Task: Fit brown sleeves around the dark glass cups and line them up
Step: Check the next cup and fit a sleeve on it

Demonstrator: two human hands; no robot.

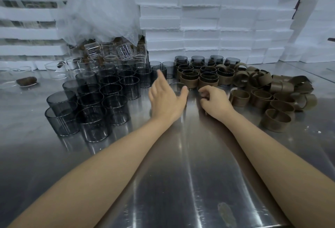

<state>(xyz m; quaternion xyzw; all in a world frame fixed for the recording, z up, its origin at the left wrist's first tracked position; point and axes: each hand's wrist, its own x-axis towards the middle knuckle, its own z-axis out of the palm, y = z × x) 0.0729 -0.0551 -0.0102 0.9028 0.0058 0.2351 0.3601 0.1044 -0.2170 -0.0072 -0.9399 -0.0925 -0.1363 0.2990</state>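
Dark glass cups (110, 91) without sleeves stand upright and packed rim to rim at 10 o'clock from my left hand (166, 98). One more bare cup (176, 88) stands alone just past that hand, between the bare group and the finished ones. My left hand is stretched forward with fingers straight and spread. Its thumb lies at the lone cup's near rim, though I cannot tell if it touches. Sleeved cups (190, 79) sit in tight rows at 12 to 1 o'clock from the lone cup, each wrapped in a brown band with the dark rim showing above it. My right hand (215, 102) rests on the table (181, 173) at 4 o'clock from the lone cup, fingers curled under, with nothing visible inside them. Loose brown sleeves (262, 98) lie heaped at 3 o'clock from my right hand, some standing as rings, some tipped over. Clear glass beakers (125, 51) are piled behind the bare cups at 11 o'clock, under crumpled clear plastic wrap (101, 10). White foam blocks (217, 19) are stacked like a wall along the far edge at 12 o'clock.
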